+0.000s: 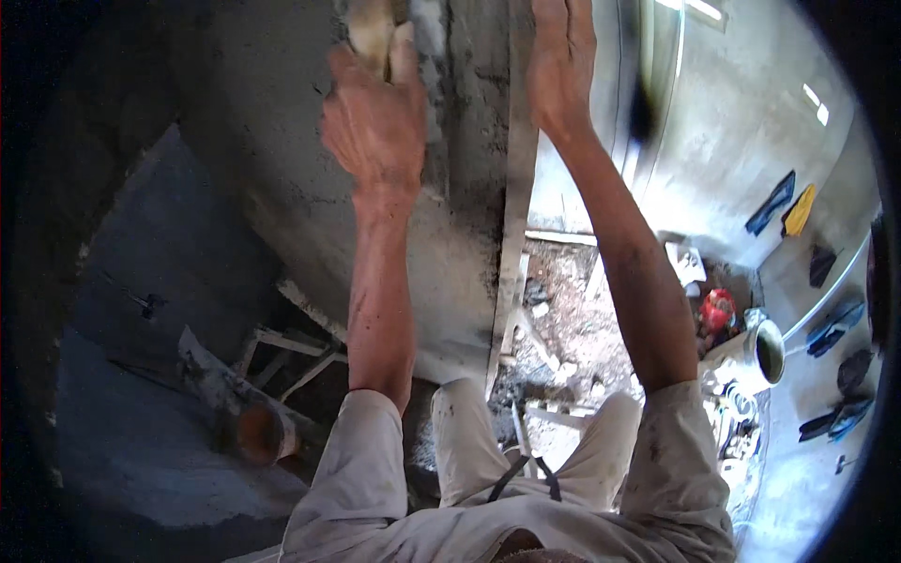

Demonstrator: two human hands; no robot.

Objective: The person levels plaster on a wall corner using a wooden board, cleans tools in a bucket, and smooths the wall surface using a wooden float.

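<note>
My left hand (375,127) is raised against the grey plastered wall (441,253), its fingers closed round a pale, worn handle (372,36). The rest of that tool is cut off by the top edge, so its kind is not shown. To the right, my right hand (563,70) reaches up beside a long upright board (518,202) that runs along the wall's edge. Its fingers look stretched out and close together along the board; their tips lie out of the picture.
Rubble (572,300) covers the ground beyond the board. At right stand a pale bucket (768,352) and a red bundle (718,310); dark clothes (835,328) and a yellow cloth (799,211) hang on the wall. Lower left, a brownish bucket (282,436) lies near wooden pieces (291,342).
</note>
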